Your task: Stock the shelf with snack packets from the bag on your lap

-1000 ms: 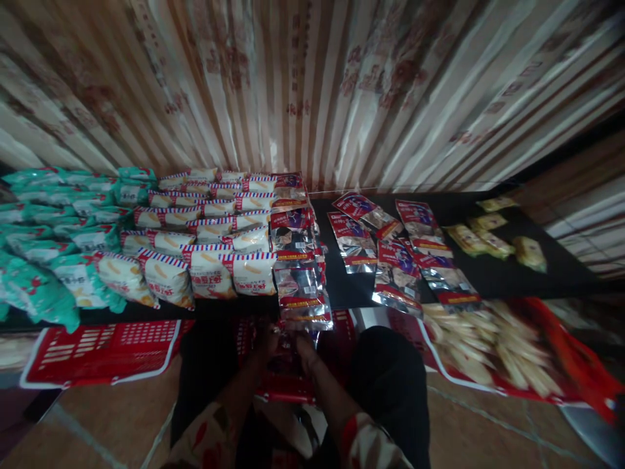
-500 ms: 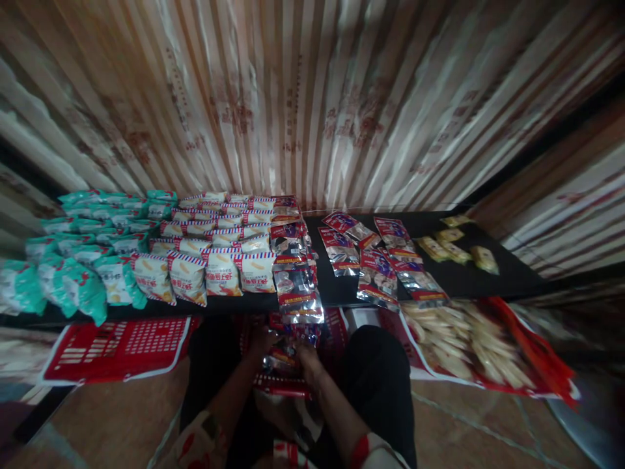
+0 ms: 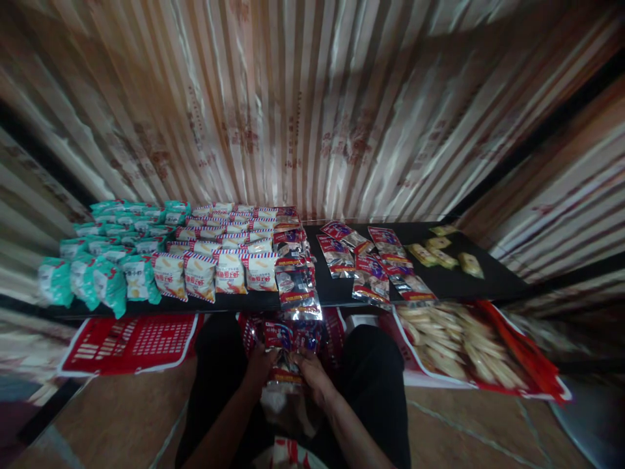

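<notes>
Between my knees, a dark red and silver snack packet [image 3: 283,361] is gripped from both sides. My left hand [image 3: 261,365] closes on its left edge and my right hand [image 3: 308,370] on its right edge. Behind it, a red basket [image 3: 334,332] holds more packets, partly hidden by my hands. Just above, on the black table [image 3: 336,296], lies an overlapping column of the same red and silver packets [image 3: 297,286]. Several loose ones [image 3: 371,277] lie to its right.
Rows of white snack bags [image 3: 230,270] and teal bags [image 3: 110,286] stand at the left. Small yellow packs [image 3: 471,265] lie at the right. Below the table are a red basket [image 3: 141,342] and a basket of pale packaged food [image 3: 439,342]. A striped curtain [image 3: 312,117] hangs behind.
My hands have come up slightly out of the basket, with a packet now held upright between them. The view has shifted a little.
</notes>
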### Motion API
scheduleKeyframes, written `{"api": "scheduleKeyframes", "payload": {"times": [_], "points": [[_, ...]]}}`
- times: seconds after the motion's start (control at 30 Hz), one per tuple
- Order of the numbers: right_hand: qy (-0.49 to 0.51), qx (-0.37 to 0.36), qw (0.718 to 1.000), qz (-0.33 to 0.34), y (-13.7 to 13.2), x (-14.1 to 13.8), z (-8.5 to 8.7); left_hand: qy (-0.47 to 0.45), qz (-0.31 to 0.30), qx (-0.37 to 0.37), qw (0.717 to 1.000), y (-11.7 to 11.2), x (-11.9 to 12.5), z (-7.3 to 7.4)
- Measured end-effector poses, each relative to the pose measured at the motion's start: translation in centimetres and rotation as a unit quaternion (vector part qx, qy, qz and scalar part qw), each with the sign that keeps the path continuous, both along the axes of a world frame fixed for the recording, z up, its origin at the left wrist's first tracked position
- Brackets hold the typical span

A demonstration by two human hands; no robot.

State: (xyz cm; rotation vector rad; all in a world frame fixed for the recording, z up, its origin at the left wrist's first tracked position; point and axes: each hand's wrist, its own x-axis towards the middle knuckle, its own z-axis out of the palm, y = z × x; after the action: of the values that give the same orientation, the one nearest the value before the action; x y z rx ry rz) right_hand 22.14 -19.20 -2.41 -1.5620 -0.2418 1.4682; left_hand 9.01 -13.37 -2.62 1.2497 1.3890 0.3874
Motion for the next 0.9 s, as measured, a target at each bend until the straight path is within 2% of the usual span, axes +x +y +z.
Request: {"api": "scheduleKeyframes", "payload": {"times": [0.17,0.23,0.37,0.53,0.73,0.9], "points": [[0.011,0.034,0.998,0.049,-1.0,-0.1,1.8,-0.091,0.035,-0.041,0.994,-2.2,-1.2,1.3],[0.019,0.052,0.996,0.066,-1.4,-0.1,2.7,-0.143,0.069,-0.062,0.985,-3.2,-1.8,1.7],[0.031,0.098,0.990,0.094,-1.7,-0.3,4.5,-0.128,0.115,-0.059,0.983,-4.5,-2.8,2.1],[0.050,0.132,0.983,0.120,-1.6,-0.4,6.3,-0.152,0.133,-0.063,0.977,-4.4,-2.9,2.8],[0.015,0.155,0.978,0.142,-1.6,0.3,7.3,-0.173,0.113,-0.046,0.977,-4.3,-2.5,4.4],[-0.006,0.155,0.982,0.109,-2.0,1.3,7.3,-0.144,0.089,-0.031,0.985,-3.7,-1.4,5.5]]}}
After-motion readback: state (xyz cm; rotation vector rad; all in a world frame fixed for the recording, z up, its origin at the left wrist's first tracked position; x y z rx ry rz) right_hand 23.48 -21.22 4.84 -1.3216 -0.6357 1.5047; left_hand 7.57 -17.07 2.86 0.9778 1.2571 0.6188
